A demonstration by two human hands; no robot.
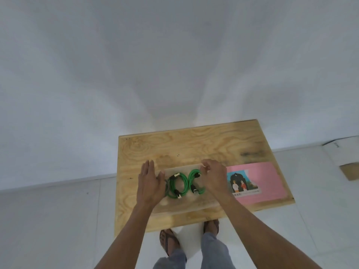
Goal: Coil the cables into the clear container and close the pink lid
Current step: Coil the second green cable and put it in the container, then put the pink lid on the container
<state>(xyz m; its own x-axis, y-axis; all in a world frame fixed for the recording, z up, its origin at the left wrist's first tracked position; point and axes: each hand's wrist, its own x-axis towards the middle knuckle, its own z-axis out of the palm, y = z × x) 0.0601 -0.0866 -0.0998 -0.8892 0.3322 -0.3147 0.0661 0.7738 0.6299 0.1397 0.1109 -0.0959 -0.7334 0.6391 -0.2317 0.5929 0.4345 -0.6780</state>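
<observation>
A clear shallow container (180, 207) lies on the wooden table. Two coiled green cables rest inside it: the left coil (175, 186) and the right coil (196, 183), each with black plug ends. My left hand (148, 183) lies flat against the container's left side, fingers stretched and together, thumb by the left coil. My right hand (213, 176) curls over the container's right part, its fingertips at the right coil's upper edge. The pink lid (258, 182), with a picture label on it, lies flat to the right of the container.
The plywood table (194, 146) stands against a white wall; its far half is bare wood. A cardboard box (349, 169) sits on the floor at the far right. My sandalled feet (171, 241) stand at the table's near edge.
</observation>
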